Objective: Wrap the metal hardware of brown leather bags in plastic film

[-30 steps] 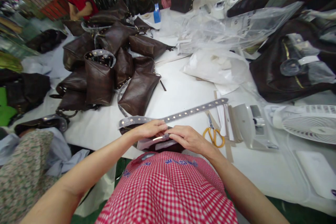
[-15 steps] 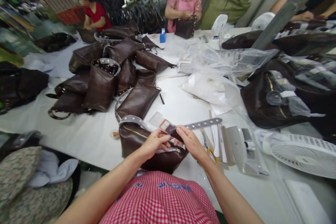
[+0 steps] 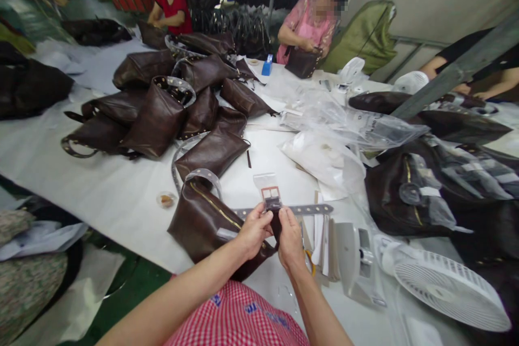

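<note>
In the head view my left hand (image 3: pixel 256 231) and my right hand (image 3: pixel 289 237) meet in front of me, fingers closed on a dark strap (image 3: pixel 276 224). From its far end a buckle-like rectangular piece (image 3: pixel 271 192), wrapped in clear plastic, points away from me. A dark brown leather handbag (image 3: pixel 194 221) with a gold zipper lies under and beside my left hand. Behind my hands a studded strap (image 3: pixel 314 210) stretches to the right. Scissors with yellow handles (image 3: pixel 310 262) are partly hidden by my right wrist.
Several brown bags (image 3: pixel 156 119) are heaped at the left. Clear plastic bags (image 3: pixel 324 159) cover the middle right. A tape dispenser (image 3: pixel 359 262) and a white fan (image 3: pixel 450 289) stand at the right. Across the table, a person in pink (image 3: pixel 310 32) handles another bag.
My hands have come closer together and turned the wrapped buckle piece, which now points straight away from me. The handbag appears further left and more tilted, as the view has also shifted.
</note>
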The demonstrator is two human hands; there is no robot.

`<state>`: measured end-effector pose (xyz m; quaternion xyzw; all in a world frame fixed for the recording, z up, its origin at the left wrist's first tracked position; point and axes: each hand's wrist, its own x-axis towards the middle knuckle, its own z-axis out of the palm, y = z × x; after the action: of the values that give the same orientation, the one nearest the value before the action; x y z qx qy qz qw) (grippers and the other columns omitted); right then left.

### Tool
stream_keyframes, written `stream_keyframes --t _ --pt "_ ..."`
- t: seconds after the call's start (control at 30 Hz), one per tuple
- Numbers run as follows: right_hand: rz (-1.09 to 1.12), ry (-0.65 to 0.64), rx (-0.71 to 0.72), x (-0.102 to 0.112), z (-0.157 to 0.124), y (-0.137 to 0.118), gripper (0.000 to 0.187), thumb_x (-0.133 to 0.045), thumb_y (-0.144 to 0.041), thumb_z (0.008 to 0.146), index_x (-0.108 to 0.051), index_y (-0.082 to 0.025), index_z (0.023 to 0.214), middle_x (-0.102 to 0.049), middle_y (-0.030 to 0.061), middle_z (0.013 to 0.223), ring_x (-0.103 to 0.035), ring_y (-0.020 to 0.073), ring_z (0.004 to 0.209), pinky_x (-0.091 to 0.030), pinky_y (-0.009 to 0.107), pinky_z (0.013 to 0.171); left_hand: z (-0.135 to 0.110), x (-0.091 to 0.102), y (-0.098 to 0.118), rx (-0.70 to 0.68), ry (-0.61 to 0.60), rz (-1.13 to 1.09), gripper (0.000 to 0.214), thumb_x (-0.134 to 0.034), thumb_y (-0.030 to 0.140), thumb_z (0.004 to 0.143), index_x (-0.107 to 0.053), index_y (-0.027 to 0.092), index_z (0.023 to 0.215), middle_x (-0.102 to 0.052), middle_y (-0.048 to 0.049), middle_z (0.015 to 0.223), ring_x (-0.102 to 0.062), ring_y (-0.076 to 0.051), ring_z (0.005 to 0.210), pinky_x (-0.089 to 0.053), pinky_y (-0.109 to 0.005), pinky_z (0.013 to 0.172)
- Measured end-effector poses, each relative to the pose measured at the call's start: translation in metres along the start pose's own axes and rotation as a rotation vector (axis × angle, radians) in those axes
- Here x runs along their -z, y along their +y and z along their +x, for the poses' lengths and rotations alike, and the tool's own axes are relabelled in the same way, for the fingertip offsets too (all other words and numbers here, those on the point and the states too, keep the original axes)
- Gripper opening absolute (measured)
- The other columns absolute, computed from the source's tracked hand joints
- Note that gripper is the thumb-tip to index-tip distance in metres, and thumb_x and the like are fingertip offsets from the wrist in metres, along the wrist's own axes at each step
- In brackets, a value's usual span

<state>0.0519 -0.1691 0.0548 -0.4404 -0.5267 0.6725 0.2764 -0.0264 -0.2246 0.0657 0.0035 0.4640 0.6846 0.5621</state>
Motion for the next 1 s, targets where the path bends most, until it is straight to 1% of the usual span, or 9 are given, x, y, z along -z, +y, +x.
stream_keyframes --t 0.07,0.17,0.37,0.47,0.57,0.67,0.77,0.87,1.0 --pt "-0.027 0.007 -0.005 0.005 0.000 0.001 0.041 -0.048 -0.056 0.088 -0.058 -0.019 0.101 -0.066 0.0055 0.098 -0.061 0.0204 0.092 -0.050 0.033 0.085 0.001 -0.003 -0.004 0.006 0.011 -0.026 0.052 -0.083 0.042 0.060 -0.059 0.019 0.100 -0.059 -0.0011 0.086 -0.055 -0.012 0.068 -0.049 -0.026 0.064" --pt "-0.182 -0.002 0.033 0.015 0.000 -0.001 0.041 -0.046 -0.056 0.088 -0.061 -0.019 0.098 -0.067 0.0049 0.095 -0.060 0.0210 0.089 -0.048 0.033 0.083 0.002 -0.007 -0.011 -0.013 0.030 -0.033 0.051 -0.082 0.045 0.061 -0.058 0.019 0.098 -0.061 -0.0028 0.092 -0.059 -0.015 0.075 -0.050 -0.028 0.064" --pt "-0.451 0.057 0.194 0.030 0.006 -0.003 0.041 -0.046 -0.053 0.090 -0.065 -0.018 0.098 -0.066 0.0084 0.098 -0.058 0.0225 0.092 -0.045 0.036 0.087 0.013 -0.013 -0.012 -0.016 0.080 0.056 0.056 -0.079 0.050 0.060 -0.061 0.016 0.100 -0.065 -0.0023 0.078 -0.059 -0.013 0.061 -0.044 -0.022 0.054" --pt "-0.408 0.040 0.213 0.032 0.009 -0.003 0.039 -0.048 -0.052 0.089 -0.065 -0.018 0.095 -0.066 0.0088 0.097 -0.059 0.0212 0.090 -0.048 0.035 0.082 0.018 -0.015 -0.009 -0.037 0.088 0.028 0.052 -0.080 0.046 0.057 -0.064 0.015 0.096 -0.066 -0.0030 0.078 -0.060 -0.014 0.062 -0.046 -0.024 0.058" --pt "-0.238 0.031 0.115 0.031 0.009 -0.006 0.038 -0.056 -0.051 0.084 -0.062 -0.018 0.101 -0.066 0.0071 0.094 -0.060 0.0190 0.081 -0.050 0.030 0.069 0.021 -0.016 -0.009 -0.076 0.087 0.020 0.045 -0.079 0.042 0.060 -0.064 0.014 0.093 -0.067 -0.0034 0.078 -0.060 -0.014 0.061 -0.049 -0.027 0.061" --pt "-0.050 0.083 -0.019 0.030 0.009 -0.013 0.039 -0.060 -0.052 0.080 -0.061 -0.018 0.099 -0.062 0.0033 0.085 -0.056 0.0139 0.066 -0.040 0.022 0.051 0.023 -0.018 -0.010 -0.108 0.063 0.065 0.038 -0.075 0.040 0.065 -0.065 0.014 0.092 -0.066 -0.0029 0.074 -0.059 -0.014 0.060 -0.048 -0.027 0.061" --pt "0.042 0.158 -0.124 0.030 0.011 -0.018 0.039 -0.060 -0.057 0.078 -0.061 -0.018 0.085 -0.054 -0.0009 0.072 -0.048 0.0099 0.055 -0.028 0.020 0.043 0.024 -0.021 -0.012 -0.154 0.016 0.123 0.031 -0.070 0.035 0.070 -0.066 0.014 0.092 -0.066 -0.0025 0.074 -0.058 -0.013 0.061 -0.047 -0.025 0.062" --pt "0.003 0.158 -0.104 0.031 0.015 -0.018 0.039 -0.063 -0.057 0.076 -0.057 -0.018 0.073 -0.045 -0.0050 0.059 -0.040 0.0088 0.051 -0.028 0.020 0.045 0.026 -0.023 -0.014 -0.214 -0.001 0.173 0.024 -0.068 0.031 0.071 -0.067 0.014 0.088 -0.064 -0.0007 0.071 -0.055 -0.011 0.060 -0.046 -0.023 0.061" --pt "-0.075 0.127 0.010 0.032 0.017 -0.014 0.040 -0.065 -0.056 0.075 -0.053 -0.019 0.066 -0.046 -0.0054 0.058 -0.043 0.0103 0.055 -0.037 0.022 0.051 0.028 -0.025 -0.014 -0.252 0.010 0.206 0.020 -0.067 0.031 0.070 -0.065 0.014 0.080 -0.062 0.0004 0.067 -0.054 -0.011 0.057 -0.046 -0.023 0.057"
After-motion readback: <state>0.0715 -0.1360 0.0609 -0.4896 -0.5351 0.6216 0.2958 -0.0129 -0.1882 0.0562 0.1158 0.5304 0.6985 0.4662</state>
